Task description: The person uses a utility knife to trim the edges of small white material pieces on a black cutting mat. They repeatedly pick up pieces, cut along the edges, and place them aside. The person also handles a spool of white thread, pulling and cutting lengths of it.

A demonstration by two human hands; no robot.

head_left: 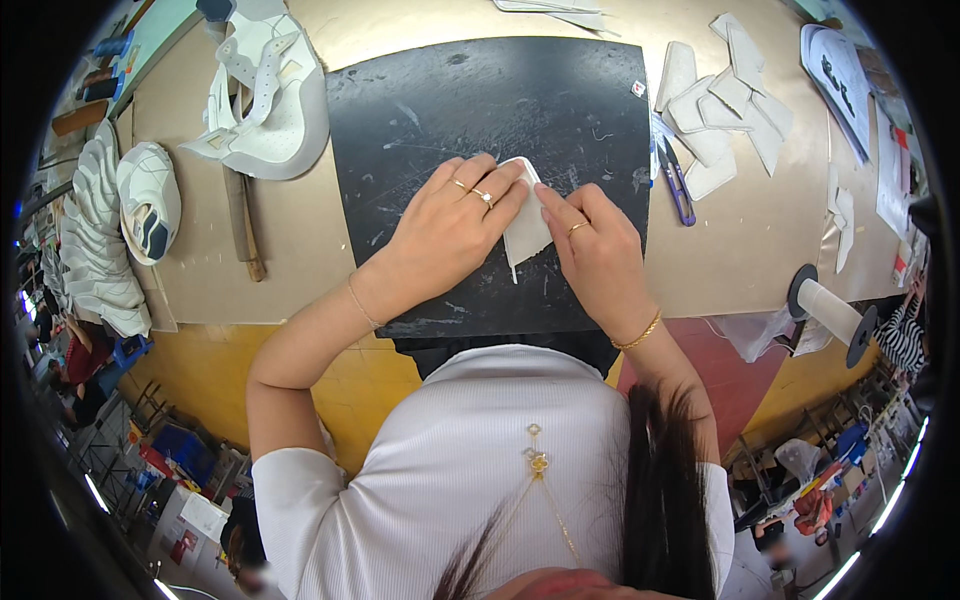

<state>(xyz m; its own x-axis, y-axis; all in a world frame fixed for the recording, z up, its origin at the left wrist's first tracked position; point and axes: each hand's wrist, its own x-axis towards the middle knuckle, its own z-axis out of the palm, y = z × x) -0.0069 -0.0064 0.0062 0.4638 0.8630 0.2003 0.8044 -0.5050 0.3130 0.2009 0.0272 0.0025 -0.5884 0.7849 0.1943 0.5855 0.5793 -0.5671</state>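
Observation:
A small off-white flat piece [525, 232], like leather or fabric, lies on the black mat [420, 120] in front of me. Its top edge looks narrowly folded, and a thin strip hangs at its lower left corner. My left hand [455, 225] is closed at its upper left, fingertips pressing the piece near the top. From the other side, my right hand [598, 250] pinches the right edge with thumb and forefinger. The fingers partly hide the piece. Both hands are close together, almost touching.
Several similar off-white pieces [705, 130] lie at the right, beside purple-handled snips [682, 192]. At the left are white shoe uppers [290, 130], a hammer-like tool with a wooden handle [243, 235] and stacked white parts [95, 250]. A thread spool [832, 315] stands near the right edge.

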